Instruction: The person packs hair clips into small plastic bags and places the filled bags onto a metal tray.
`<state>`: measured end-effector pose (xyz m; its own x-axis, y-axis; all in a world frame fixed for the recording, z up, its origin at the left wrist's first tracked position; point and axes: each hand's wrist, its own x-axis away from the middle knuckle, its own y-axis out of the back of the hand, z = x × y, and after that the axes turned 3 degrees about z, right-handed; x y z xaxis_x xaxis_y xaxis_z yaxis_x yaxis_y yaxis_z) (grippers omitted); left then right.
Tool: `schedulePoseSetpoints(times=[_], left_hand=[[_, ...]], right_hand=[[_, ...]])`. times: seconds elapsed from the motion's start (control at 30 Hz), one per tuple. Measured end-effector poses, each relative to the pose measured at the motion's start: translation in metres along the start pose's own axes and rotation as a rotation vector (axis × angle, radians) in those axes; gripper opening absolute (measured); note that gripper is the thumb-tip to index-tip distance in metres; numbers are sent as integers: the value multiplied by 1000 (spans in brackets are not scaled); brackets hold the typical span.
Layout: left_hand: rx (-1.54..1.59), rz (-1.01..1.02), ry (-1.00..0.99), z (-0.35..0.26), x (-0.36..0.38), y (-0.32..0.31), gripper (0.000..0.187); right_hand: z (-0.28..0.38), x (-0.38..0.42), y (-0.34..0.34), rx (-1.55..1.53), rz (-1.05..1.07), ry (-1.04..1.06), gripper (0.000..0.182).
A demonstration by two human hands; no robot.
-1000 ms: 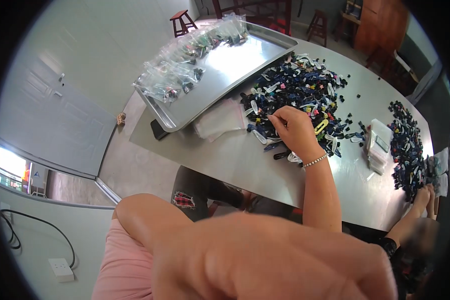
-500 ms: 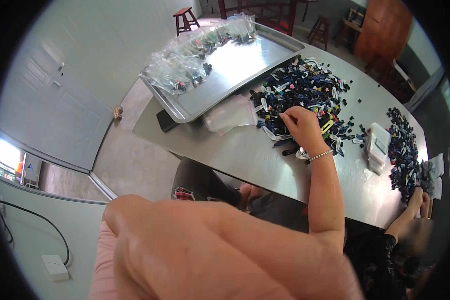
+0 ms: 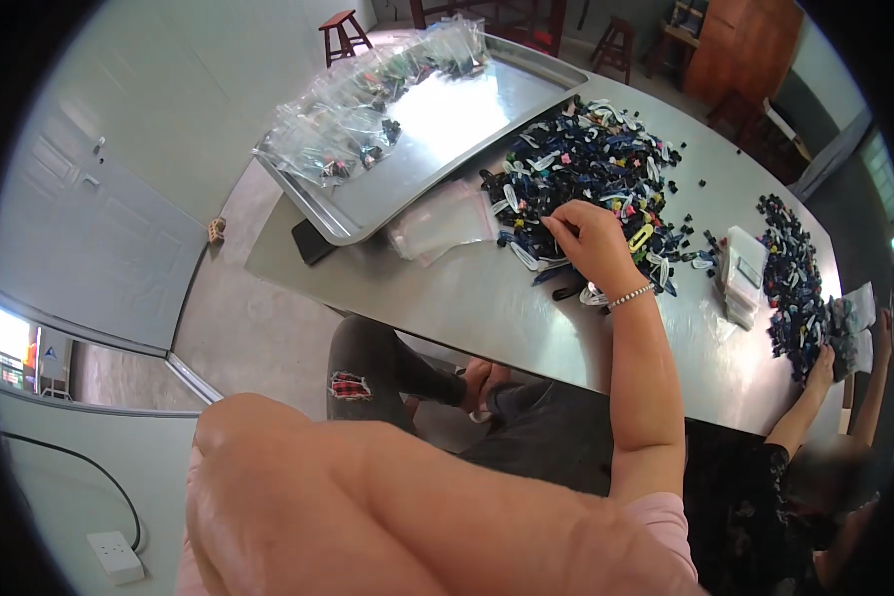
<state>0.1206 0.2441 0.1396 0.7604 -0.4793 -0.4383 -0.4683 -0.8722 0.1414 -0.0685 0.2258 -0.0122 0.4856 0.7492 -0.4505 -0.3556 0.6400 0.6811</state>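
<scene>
My right hand (image 3: 596, 238), with a beaded bracelet (image 3: 632, 295) at the wrist, is over the near edge of a heap of small hair clips (image 3: 591, 149). Its thumb and fingers are pinched together; whatever they may hold is too small to make out. Black, navy and white clips surround it, with a yellow clip (image 3: 641, 237) just to its right. Left of the hand lie flat clear plastic bags (image 3: 442, 226). My bent left arm (image 3: 387, 487) crosses the bottom of the view close to the camera, its hand out of sight.
A metal tray (image 3: 422, 149) carries filled clear bags (image 3: 338, 119). A black phone (image 3: 312, 242) lies beside it. At right are a stack of plastic packs (image 3: 743, 273), a second clip heap (image 3: 793, 278) and a co-worker's hand (image 3: 821, 368) near filled bags (image 3: 852, 328).
The view has shifted, so the table appears a little further left. My right hand keeps its pinch over the heap. The co-worker's hands have moved apart around the filled bags.
</scene>
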Motion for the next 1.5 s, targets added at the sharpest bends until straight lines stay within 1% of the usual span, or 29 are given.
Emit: schedulePoseSetpoints(times=[0.33,0.5,0.6,0.67,0.77,0.8,0.87,0.93,1.0,1.1,1.13,1.2,1.23,1.27,1.33,1.43,1.5], left_hand=[[-13,44,26,4,-1,-6,25],[-33,31,31,4,2,-2,26],[-29,-2,32,5,6,0,27],[-10,-33,28,7,9,-1,27],[1,-87,24,9,14,1,27],[4,-110,28,9,17,3,27],[9,-165,42,9,24,6,28],[11,-221,64,10,34,9,28],[6,-270,89,12,44,13,28],[-15,-322,112,10,56,22,29],[-16,-315,101,8,54,23,29],[1,-265,73,6,45,19,29],[19,-235,66,6,42,15,29],[31,-215,67,6,41,12,29],[66,-165,59,7,36,4,30],[120,-77,21,5,25,-10,30],[127,-57,14,4,23,-12,31]], right_hand=[[-1,1,-2,-1,47,-33,14],[-4,1,-10,36,-8,11,15],[-8,2,-11,59,4,-10,16],[-5,2,-10,73,49,-39,16],[-4,0,-12,97,18,-22,14],[-4,0,-13,93,43,-17,14],[-4,-1,-14,94,3,-6,14],[-3,-1,-15,104,12,-18,13],[4,-3,-15,100,47,-74,13],[-2,-5,-20,144,11,47,13],[-3,-6,-20,160,10,48,13],[2,-2,-18,199,29,-50,12],[0,-3,-19,252,-1,66,11],[5,-2,-21,271,-4,7,11],[4,-3,-24,329,-16,48,10],[12,-2,-23,338,-23,-9,10],[7,0,-24,357,-42,6,9]])
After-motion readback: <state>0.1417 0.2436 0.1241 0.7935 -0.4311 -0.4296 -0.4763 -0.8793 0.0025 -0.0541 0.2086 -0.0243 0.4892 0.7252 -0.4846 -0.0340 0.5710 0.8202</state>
